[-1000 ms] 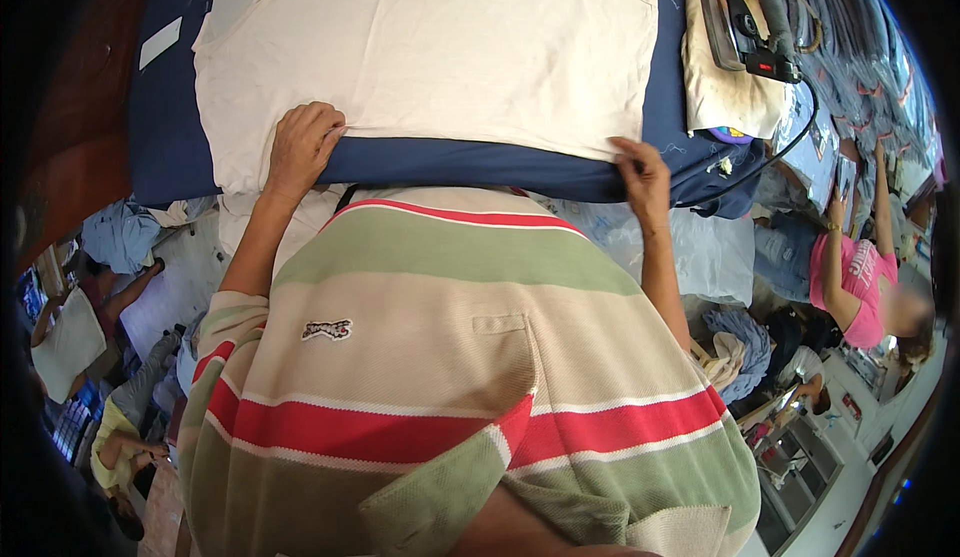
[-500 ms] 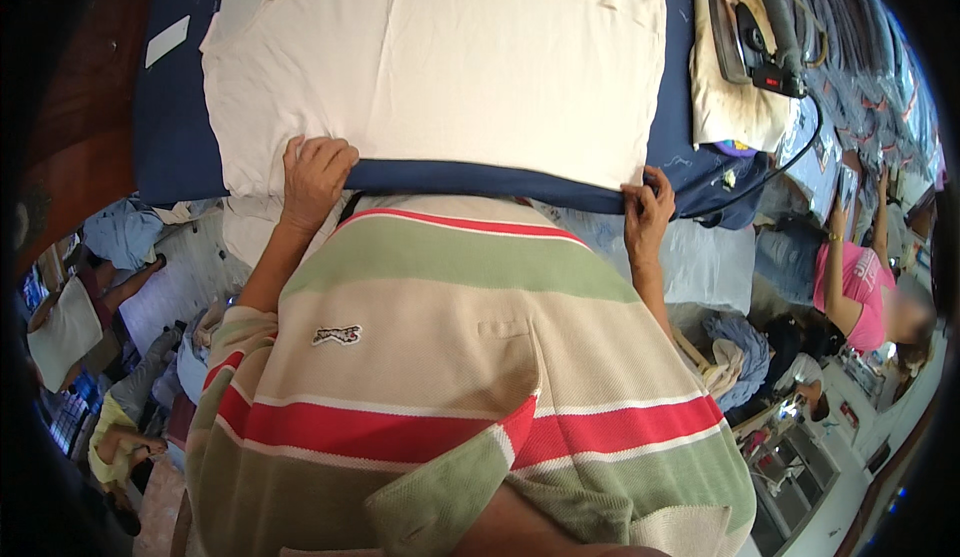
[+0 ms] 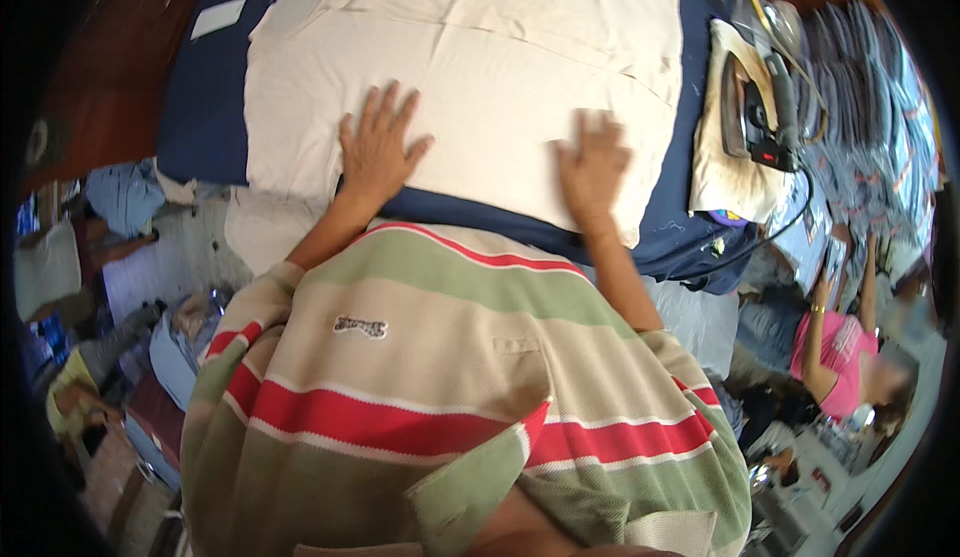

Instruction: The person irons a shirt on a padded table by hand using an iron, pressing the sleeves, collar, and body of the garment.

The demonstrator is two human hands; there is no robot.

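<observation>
A cream garment (image 3: 500, 87) lies spread over the dark blue cover (image 3: 205, 97) of the work table, with slight creases across its upper part. My left hand (image 3: 378, 152) rests on its near left area, palm down and fingers spread. Toward the near right, my right hand (image 3: 592, 172) is over the cloth with fingers stretched out, a little blurred by motion. Neither hand grips anything. An iron (image 3: 750, 107) sits on a scorched cream pad (image 3: 715, 172) to the right of the garment.
Stacked folded garments in clear plastic (image 3: 860, 107) stand at the far right. The iron's black cord (image 3: 795, 217) runs over the table's right corner. A white card (image 3: 218, 19) lies at the far left. A person in a pink shirt (image 3: 838, 357) is at the right.
Both hands have let go of the garment's near edge and moved inward and forward onto the cloth, opening flat. The view has shifted slightly.
</observation>
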